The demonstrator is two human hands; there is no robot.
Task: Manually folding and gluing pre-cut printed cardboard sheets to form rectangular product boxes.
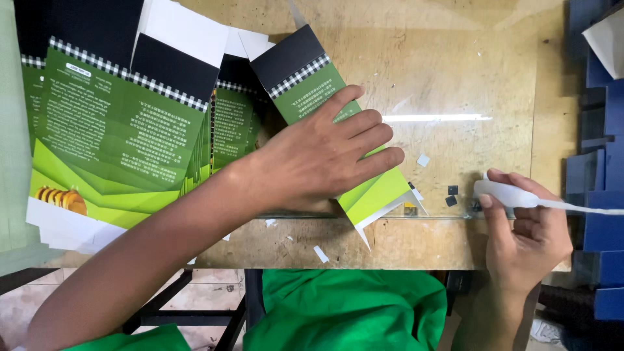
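My left hand (325,156) lies flat, fingers spread, on a green and black printed card sheet (374,192) that rests on the wooden table (455,71). The sheet's white flap sticks out toward the table's near edge. My right hand (526,231) grips a white pen-shaped tool (507,194) with a white cord trailing to the right. The tool's tip points left, close to a few small black squares (452,195) on the table, just right of the sheet.
A fanned stack of the same green and black sheets (110,130) covers the table's left side. Dark blue boxes (601,169) are piled at the right edge. Small white paper scraps (321,254) lie near the front edge. Green cloth (344,309) is below.
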